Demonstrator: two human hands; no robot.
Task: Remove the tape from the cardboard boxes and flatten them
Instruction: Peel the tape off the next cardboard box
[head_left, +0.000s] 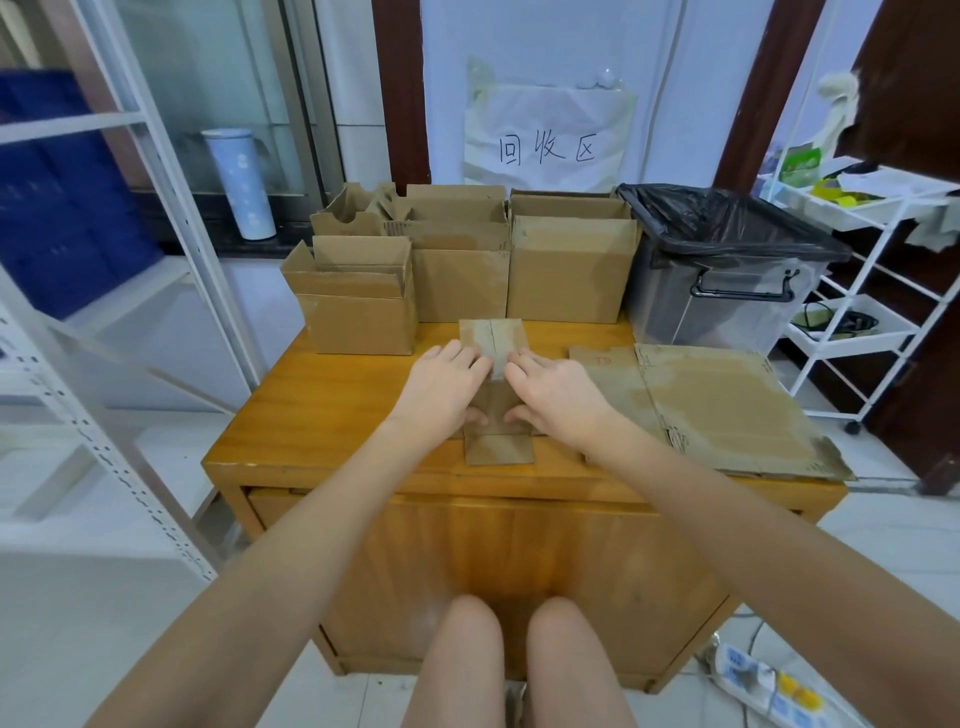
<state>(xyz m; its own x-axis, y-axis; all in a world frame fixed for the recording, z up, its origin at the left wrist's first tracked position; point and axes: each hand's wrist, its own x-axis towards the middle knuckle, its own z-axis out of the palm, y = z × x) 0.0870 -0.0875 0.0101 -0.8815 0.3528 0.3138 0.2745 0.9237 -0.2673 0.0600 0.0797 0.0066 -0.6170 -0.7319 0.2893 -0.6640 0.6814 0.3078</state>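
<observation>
Box small, brown, taped seam; both hands grip it.

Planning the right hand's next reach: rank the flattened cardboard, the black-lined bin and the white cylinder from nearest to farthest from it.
From the right hand:
1. Flattened cardboard, just to its right on the table.
2. Black-lined bin, back right.
3. White cylinder, far back left on the ledge.

A paper sheet on the wall reads "回收区".
</observation>
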